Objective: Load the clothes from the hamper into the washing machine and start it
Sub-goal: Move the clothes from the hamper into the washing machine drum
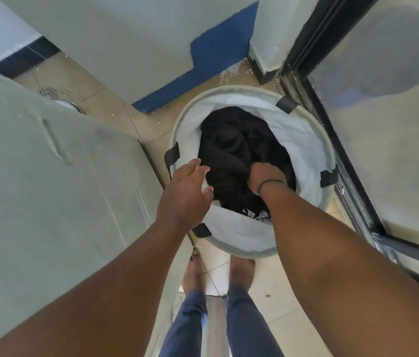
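One hamper (303,140) on the floor, wedged between washer (49,189) and door frame (332,140). Right hand (266,176) grips dark clothes (231,143) inside. Left hand (188,194), fingers spread, rests on near rim.

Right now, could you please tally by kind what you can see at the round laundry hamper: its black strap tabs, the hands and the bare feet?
Black strap tabs on the round pale-green fabric hamper: 4, e.g.
Hands: 2, left hand resting on the rim, right hand gripping the black clothes
Bare feet: 2, e.g.
Total: 8
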